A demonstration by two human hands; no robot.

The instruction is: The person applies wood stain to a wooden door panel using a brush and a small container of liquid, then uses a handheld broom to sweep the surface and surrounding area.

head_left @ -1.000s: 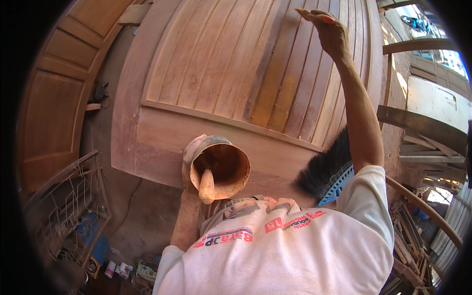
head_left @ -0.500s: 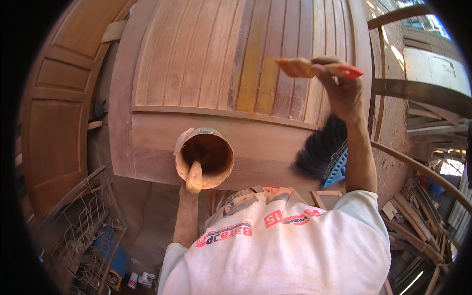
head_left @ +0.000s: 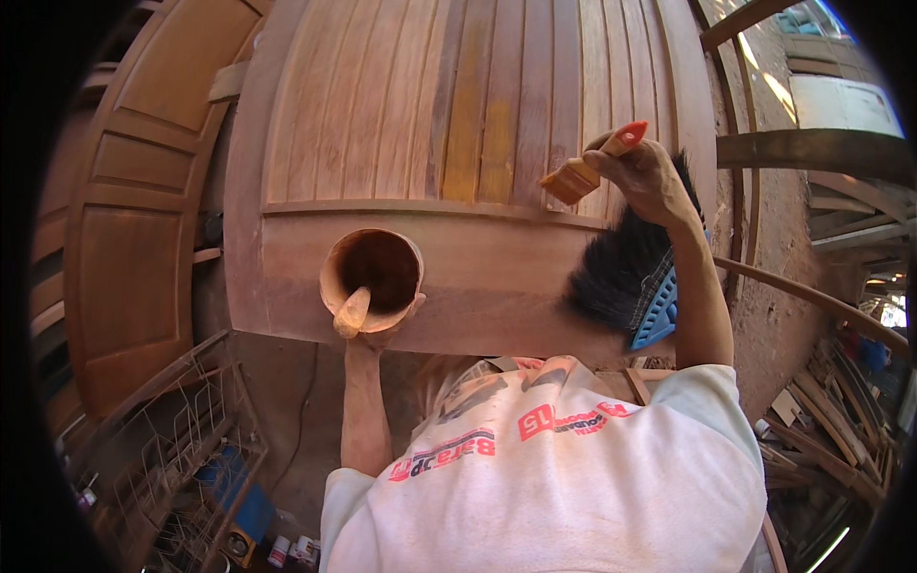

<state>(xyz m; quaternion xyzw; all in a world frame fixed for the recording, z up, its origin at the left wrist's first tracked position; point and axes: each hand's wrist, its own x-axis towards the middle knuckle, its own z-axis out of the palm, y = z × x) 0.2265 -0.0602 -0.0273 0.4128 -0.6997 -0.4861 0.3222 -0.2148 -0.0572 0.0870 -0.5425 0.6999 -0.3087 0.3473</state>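
Note:
A flat paintbrush (head_left: pixel 578 180) with a red-tipped handle is pinched in my right hand (head_left: pixel 648 181), its bristles pointing down and left near the lower edge of the grooved panel. My left hand (head_left: pixel 390 331) grips a can (head_left: pixel 421 272) from below and behind, tilting its mouth toward me. Dark brown stuff coats the inside of the can, and a wooden stick handle (head_left: pixel 352 313) leans out over its rim. Beneath lies a wooden door (head_left: pixel 458 244) whose grooved boards carry a darker strip with two yellowish patches (head_left: pixel 478 143).
A black-bristled broom head (head_left: pixel 621 258) with a blue base rests on the door beside my right forearm. Another panelled door (head_left: pixel 134 277) stands at the left, above a wire rack (head_left: pixel 181 458). Scrap timber (head_left: pixel 831 425) is heaped at the lower right.
My right hand has lowered the paintbrush, turning the handle upward and the bristles downward. The can in my left hand has shifted slightly left and up in the picture.

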